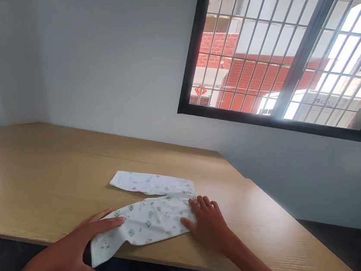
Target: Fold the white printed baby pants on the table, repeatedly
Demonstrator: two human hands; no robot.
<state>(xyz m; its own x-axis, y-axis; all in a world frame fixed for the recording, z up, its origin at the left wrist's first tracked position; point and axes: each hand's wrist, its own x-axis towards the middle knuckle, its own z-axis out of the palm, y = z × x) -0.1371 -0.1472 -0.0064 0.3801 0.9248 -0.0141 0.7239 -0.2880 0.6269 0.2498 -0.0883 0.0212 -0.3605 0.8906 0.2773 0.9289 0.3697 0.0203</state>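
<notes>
A pair of small white trousers (154, 219) with a print of green and grey figures lies on the wooden table (48, 181). The two legs point left, and the near leg's end hangs over the front edge. My left hand (82, 239) is at that leg end, its index finger stretched along the cloth and its thumb well apart below. At the waist end on the right, my right hand (207, 225) rests on the trousers with thumb and fingers spread. The fingers cover part of the waist, where gathered fabric shows beside them.
The far trouser leg lies flat behind the near one. A seam runs across the table toward the back, and its right edge slants away. Beyond stands a pale wall (111, 58) with a dark-framed, barred window (188, 67) at the upper right.
</notes>
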